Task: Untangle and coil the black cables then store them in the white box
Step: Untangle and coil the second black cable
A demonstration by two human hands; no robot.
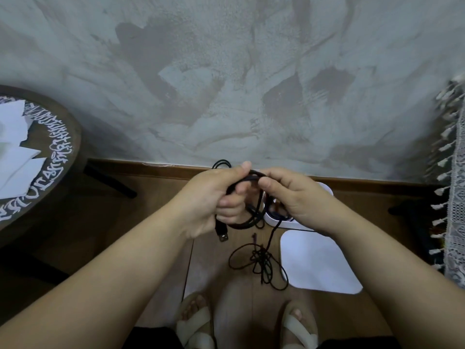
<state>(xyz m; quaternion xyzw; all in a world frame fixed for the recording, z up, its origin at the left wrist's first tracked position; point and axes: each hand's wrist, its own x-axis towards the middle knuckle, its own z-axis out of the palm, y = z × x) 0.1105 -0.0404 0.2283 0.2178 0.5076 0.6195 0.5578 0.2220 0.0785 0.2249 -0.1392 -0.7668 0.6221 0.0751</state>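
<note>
My left hand grips a coiled bundle of black cable in front of me, its USB plug dangling below the palm. My right hand pinches the same coil from the right side. A strand runs down from the hands to a tangled knot of black cable lying on the wooden floor. The white box sits on the floor under my right hand, mostly hidden by it. Its flat white lid lies on the floor to the right of the tangle.
A round dark table with white lettering and paper sheets stands at the left. A grey plastered wall rises behind the skirting board. A lace-fringed cloth hangs at the right edge. My sandalled feet are at the bottom.
</note>
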